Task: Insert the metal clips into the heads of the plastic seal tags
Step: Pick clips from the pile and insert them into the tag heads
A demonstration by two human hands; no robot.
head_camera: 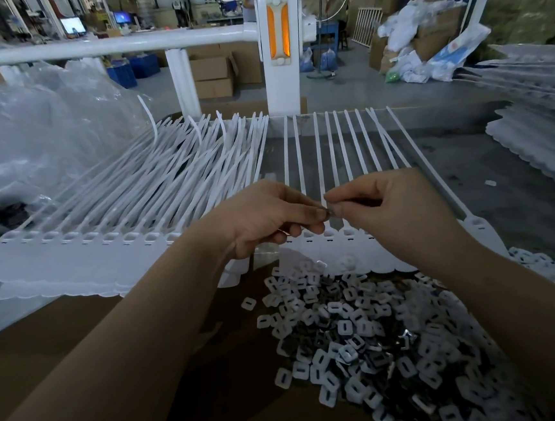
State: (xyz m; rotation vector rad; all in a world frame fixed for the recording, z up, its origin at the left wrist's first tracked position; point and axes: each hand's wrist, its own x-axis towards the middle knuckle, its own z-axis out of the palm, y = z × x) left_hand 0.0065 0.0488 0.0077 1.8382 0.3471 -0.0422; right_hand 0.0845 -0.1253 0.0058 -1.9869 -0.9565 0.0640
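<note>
A small metal clip (329, 213) is pinched between the fingertips of both hands, held just above the row of plastic seal tags (339, 238) laid side by side on the table (487, 171). The clip looks thin, light and stiff, likely slick and easy to fumble, so an edge grip with thumb and forefinger seems the surest hold; most of it is hidden by the fingers.

The left hand (263, 218) has its fingers curled inward, thumb and forefinger closed on the clip, and may be cupping more pieces, though that cannot be made out. The right hand (393, 207) meets it from the opposite side, fingers bent, its fingertips nipping the same clip. Both forearms reach forward from the bottom of the view, wrists raised over the tag heads.

A loose heap of clips and white plastic inserts (374, 336) lies on brown cardboard (80, 345) just below the hands. To the left, a bundle of tags (127, 196) overlaps in a strip, its straps fanning toward a white railing (104, 46), beside clear plastic bags (34, 131).
</note>
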